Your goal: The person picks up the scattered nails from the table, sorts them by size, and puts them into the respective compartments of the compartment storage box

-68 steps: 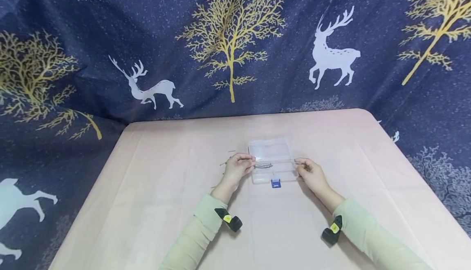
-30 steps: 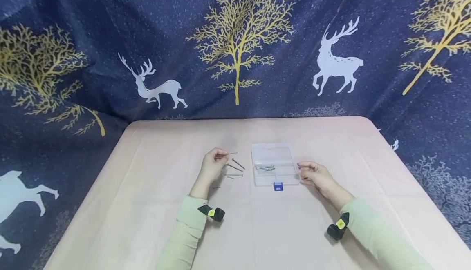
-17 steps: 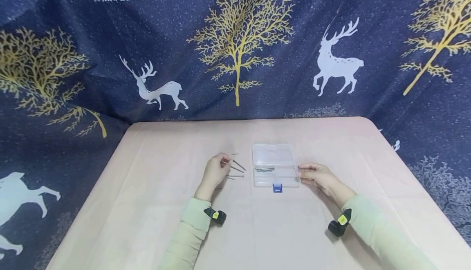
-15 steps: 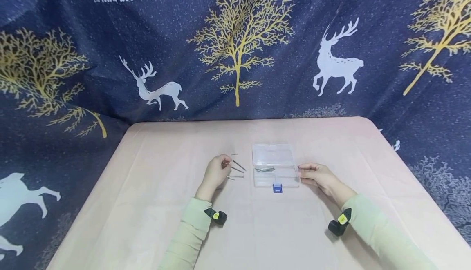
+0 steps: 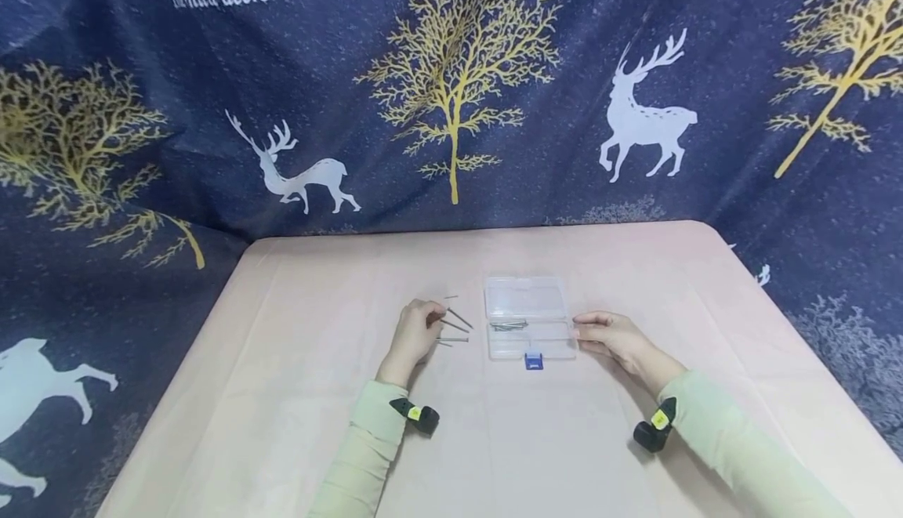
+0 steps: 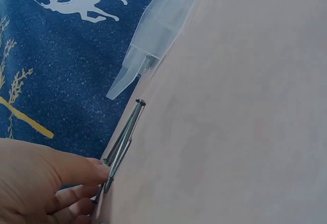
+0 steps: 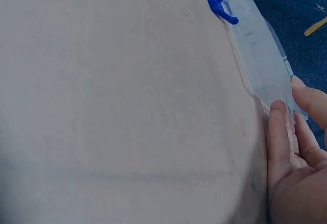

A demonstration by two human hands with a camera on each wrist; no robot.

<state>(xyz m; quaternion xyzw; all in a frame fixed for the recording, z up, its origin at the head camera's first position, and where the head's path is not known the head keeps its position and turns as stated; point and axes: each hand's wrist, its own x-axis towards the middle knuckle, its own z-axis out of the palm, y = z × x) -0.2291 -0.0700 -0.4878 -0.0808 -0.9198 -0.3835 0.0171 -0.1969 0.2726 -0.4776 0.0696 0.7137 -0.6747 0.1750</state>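
A clear plastic box point(image 5: 532, 351) with a blue latch point(image 5: 534, 361) lies on the table with its lid point(image 5: 525, 297) raised. Several nails point(image 5: 509, 325) lie in its back-left compartment. Left of the box my left hand point(image 5: 411, 338) pinches a long steel nail point(image 5: 455, 325) near its left end. In the left wrist view, the thumb presses on a close bundle of nails point(image 6: 127, 129); the fingertips behind are partly hidden. My right hand point(image 5: 617, 339) holds the box's right end, fingers and thumb around its corner in the right wrist view.
Other loose nails lie beside the left hand, such as a long nail point(image 5: 454, 339) and a small nail point(image 5: 451, 297). A pale pink cloth covers the table point(image 5: 550, 440). A dark blue curtain point(image 5: 296, 71) with deer and trees hangs behind it.
My left hand has moved from the box's left side, leftward to the loose nails, then slightly down onto a long nail. My right hand stays at the box's right end.
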